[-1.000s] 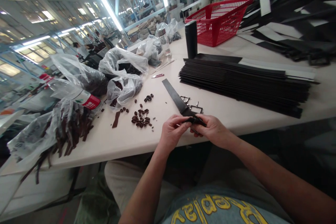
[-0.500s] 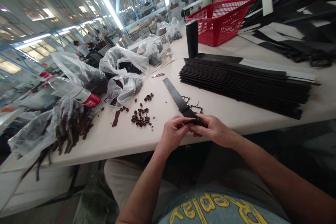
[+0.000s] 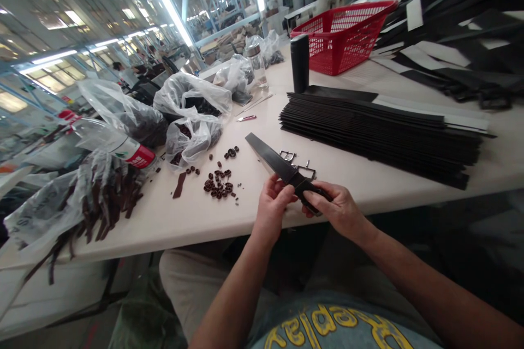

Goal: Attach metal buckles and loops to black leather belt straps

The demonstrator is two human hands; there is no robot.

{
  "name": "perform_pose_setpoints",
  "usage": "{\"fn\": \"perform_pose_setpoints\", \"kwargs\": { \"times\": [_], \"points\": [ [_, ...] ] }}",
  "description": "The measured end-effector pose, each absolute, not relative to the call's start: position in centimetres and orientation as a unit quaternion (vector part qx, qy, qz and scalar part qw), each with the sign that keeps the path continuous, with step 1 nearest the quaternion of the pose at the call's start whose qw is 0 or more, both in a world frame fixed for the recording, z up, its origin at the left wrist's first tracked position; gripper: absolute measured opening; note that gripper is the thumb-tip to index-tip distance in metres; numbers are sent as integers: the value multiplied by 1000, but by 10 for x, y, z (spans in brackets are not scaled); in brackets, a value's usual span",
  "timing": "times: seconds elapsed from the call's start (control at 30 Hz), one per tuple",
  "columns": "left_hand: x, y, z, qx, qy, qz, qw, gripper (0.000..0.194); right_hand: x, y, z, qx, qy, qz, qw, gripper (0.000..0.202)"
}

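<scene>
While the left hand (image 3: 273,204) pinches the black strap (image 3: 271,155) partway along, the right hand (image 3: 338,204) grips its near end, thumb on top, right at the front edge of the table (image 3: 164,218). Out slants the far end (touching the tabletop or not, I can't tell), beside metal buckles (image 3: 307,169), brown loops (image 3: 218,184) lying off left.
</scene>
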State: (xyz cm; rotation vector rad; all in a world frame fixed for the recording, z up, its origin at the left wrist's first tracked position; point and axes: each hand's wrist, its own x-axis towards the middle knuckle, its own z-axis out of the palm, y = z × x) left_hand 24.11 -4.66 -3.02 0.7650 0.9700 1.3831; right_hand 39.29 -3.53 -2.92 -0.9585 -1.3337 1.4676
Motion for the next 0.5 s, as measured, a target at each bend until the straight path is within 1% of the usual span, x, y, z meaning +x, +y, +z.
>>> {"fn": "perform_pose_setpoints", "kwargs": {
  "times": [0.1, 0.17, 0.33, 0.5],
  "points": [
    [245, -43, -22, 244, 361, 601, 669, 42, 392, -37, -30, -392, -541, 589, 453, 27],
    [249, -41, -18, 207, 340, 609, 686, 39, 391, -36, -32, -400, -546, 584, 448, 27],
    [257, -45, -16, 223, 326, 649, 650, 30, 385, -32, -35, -423, -551, 579, 427, 30],
    [260, -53, -19, 260, 336, 646, 635, 24, 381, -32, -32, -443, -571, 550, 419, 28]
  ]
}}
